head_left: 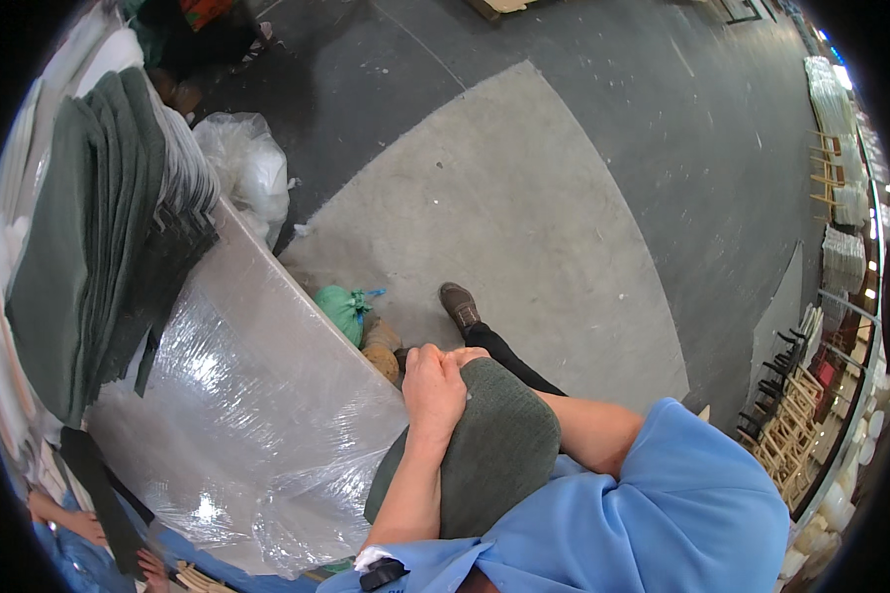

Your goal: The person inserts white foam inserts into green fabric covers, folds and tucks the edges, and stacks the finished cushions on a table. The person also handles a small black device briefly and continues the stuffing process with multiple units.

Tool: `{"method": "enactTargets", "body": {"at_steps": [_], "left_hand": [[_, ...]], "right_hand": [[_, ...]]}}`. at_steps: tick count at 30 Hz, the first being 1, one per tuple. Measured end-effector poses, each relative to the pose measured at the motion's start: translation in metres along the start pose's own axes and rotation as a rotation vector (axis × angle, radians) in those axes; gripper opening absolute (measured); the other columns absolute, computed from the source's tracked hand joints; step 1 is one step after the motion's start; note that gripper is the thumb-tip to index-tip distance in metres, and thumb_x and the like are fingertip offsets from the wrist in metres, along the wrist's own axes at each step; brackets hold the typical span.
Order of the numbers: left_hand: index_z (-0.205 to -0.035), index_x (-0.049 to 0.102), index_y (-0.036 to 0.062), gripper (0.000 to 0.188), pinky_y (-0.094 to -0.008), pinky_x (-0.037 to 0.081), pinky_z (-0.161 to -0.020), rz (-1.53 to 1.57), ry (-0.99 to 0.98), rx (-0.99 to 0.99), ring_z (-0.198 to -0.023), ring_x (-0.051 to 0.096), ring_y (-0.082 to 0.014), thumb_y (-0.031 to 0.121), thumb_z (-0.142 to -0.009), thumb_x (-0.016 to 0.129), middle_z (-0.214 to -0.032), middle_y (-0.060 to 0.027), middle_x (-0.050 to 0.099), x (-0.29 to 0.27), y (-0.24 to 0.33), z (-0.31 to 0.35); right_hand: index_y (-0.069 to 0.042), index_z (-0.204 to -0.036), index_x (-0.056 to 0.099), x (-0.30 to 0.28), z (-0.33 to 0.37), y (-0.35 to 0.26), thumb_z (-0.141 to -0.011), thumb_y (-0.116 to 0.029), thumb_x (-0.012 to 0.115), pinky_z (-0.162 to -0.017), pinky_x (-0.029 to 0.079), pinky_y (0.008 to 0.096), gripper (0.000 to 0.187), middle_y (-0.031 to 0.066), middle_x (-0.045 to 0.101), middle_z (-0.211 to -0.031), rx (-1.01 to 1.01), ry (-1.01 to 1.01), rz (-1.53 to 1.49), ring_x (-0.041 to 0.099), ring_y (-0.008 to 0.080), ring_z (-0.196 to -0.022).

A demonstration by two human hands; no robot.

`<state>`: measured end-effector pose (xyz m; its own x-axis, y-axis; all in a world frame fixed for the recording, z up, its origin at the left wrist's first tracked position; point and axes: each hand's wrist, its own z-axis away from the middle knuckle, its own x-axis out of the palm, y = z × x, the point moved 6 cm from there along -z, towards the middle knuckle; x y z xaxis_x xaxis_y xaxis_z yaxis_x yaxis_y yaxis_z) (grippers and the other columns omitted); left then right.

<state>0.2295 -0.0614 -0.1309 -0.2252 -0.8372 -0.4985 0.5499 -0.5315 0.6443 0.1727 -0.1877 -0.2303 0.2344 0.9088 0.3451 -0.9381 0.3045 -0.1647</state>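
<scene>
A dark grey, scuffed hard floor [702,227] spreads across the room, dotted with small pale specks. Within it lies a lighter grey, matte floor patch [504,188] that narrows to a pointed far corner. At the left stands a broad, pale table [257,385] covered in shiny clear plastic film, which throws back white glints. Toward the right rim, slim light-wood frames [795,435] are piled together; small white lights [842,76] shine at the upper right

The cloth piece [504,445] is plain dark grey-green, matching the stacked pieces [49,267]; the person's shirt [663,504] is plain light blue. Surface [267,381]: pale grey, streaked white. Floor [494,188]: pale grey against dark grey; bag [340,310]: green; shoe [457,301]: brown.
</scene>
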Motion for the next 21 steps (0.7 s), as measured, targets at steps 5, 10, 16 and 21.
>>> {"method": "enactTargets", "body": {"at_steps": [5,10,16,21], "left_hand": [[-0.091,0.061,-0.0026,0.019,-0.054,0.051,-0.084,0.043,-0.018,-0.014,-0.092,0.063,-0.0438,0.015,-0.099,0.063,-0.096,-0.0228,0.062,0.002,0.002,0.0],[-0.09,0.061,-0.0023,0.019,-0.053,0.051,-0.084,-0.038,0.071,0.026,-0.095,0.063,-0.0434,0.014,-0.098,0.064,-0.097,-0.0225,0.062,0.004,-0.006,-0.005],[-0.095,0.063,-0.0013,0.017,-0.047,0.05,-0.082,0.001,0.099,0.08,-0.092,0.062,-0.035,0.014,-0.101,0.064,-0.096,-0.0186,0.062,-0.017,0.003,0.004],[-0.116,0.069,-0.0009,0.025,-0.0388,0.048,-0.101,0.206,0.049,-0.015,-0.111,0.064,-0.0237,0.021,-0.109,0.058,-0.116,-0.0131,0.068,-0.058,0.017,0.065]], "right_hand": [[-0.005,-0.094,0.075,-0.001,-0.003,-0.001,-0.1,-0.041,0.073,-0.069,0.055,0.0395,0.036,0.0076,0.073,-0.087,-0.003,0.009,0.042,0.068,0.0199,-0.074],[-0.004,-0.092,0.076,-0.001,-0.01,0.007,-0.099,-0.041,0.074,-0.069,0.054,0.0397,0.037,0.0078,0.073,-0.085,-0.025,0.004,0.065,0.067,0.0197,-0.072],[-0.004,-0.089,0.076,0.005,-0.04,0.018,-0.098,-0.041,0.075,-0.068,0.053,0.04,0.038,0.0081,0.073,-0.083,-0.343,-0.003,0.407,0.066,0.0194,-0.07],[-0.006,-0.083,0.073,0.026,-0.006,0.001,-0.102,-0.037,0.072,-0.063,0.052,0.0371,0.036,0.0075,0.072,-0.076,-0.16,0.055,0.059,0.065,0.0171,-0.063]]}}
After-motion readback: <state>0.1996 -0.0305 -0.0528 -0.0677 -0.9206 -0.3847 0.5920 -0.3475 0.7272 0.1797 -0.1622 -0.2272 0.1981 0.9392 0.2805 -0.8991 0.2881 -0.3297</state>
